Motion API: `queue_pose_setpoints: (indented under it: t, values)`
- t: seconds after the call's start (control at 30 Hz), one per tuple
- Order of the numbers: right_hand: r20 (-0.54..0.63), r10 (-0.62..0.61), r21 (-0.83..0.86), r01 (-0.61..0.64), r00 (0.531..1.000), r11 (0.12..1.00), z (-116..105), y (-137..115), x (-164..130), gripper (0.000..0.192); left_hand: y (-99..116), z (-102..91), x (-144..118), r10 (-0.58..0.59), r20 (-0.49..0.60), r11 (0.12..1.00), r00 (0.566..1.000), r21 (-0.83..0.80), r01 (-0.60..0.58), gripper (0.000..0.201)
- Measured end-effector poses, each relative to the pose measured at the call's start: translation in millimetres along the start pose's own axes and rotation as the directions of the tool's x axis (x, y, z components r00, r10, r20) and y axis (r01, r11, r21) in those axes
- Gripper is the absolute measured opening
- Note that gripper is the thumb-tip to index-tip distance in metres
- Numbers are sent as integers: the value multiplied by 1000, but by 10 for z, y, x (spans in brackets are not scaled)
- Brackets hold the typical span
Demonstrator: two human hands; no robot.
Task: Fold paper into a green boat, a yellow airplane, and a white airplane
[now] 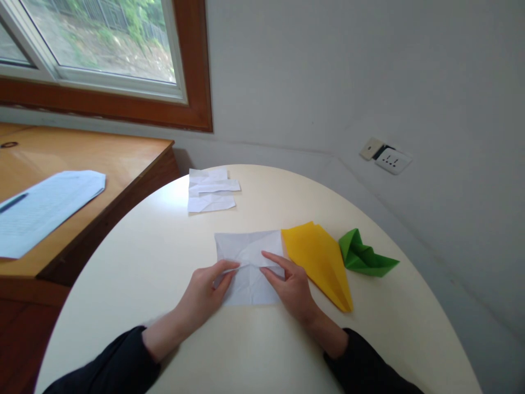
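thin white sheet (250, 287), light and easily creased, between both hands

the white sheet should be almost weightless and limp, giving way at once along its creases; it probably slides easily and would tear or wrinkle under a hard tug. the safest hold looks to be a light pinch at the raised crease or by the side edges, with flat pressure to keep it down. it is roughly rectangular, plain and a little crumpled, with one ridge running across its middle and a fainter line down the near half.

it lies on the tabletop (135, 262), under and between the fingers. the left fingers (225, 265) are pinched on the ridge, thumb and index nearly meeting; the right fingers (281, 261) stand a little apart, tips at the sheet, index farther out than the thumb.

just right of the right fingers is a yellow folded paper (318, 251), pointed toward the near side; beyond it, farther right, sits a green folded paper (365, 257). well ahead of the left fingers lie white paper pieces (211, 202).
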State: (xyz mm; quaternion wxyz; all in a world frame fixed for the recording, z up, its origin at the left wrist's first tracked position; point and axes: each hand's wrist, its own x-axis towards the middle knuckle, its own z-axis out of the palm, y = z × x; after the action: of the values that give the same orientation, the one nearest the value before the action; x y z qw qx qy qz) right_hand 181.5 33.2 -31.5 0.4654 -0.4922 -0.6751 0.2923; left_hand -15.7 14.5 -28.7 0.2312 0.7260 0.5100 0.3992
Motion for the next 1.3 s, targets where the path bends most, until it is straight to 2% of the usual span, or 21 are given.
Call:
queue_pose_setpoints:
  t: [0.23, 0.57, 0.73, 1.03, 1.3]
  values:
    - [-11, 100, 10, -100, 995, 995, -14, -5, 5, 25, 29, -25, 9, -14, -8, 1000, 1000, 15, 14, 18]
    - [-15, 82, 35, -81, 997, 996, -1, 8, 10, 16, 13, -25, 40, -134, -41, 991, 990, 10, 134, 22]
    - [-25, 86, 32, -85, 996, 996, -1, 11, 7, 16, 1, -24, 53, -194, -36, 981, 980, -36, 193, 23]
    - [-45, 138, 122, -131, 989, 984, -11, 38, 19, 18, -50, -25, 77, -279, -23, 954, 960, -121, 274, 24]
    - [-57, 171, 182, -159, 984, 970, -9, 100, 25, 20, -39, -50, 120, -322, -24, 914, 946, -267, 305, 20]
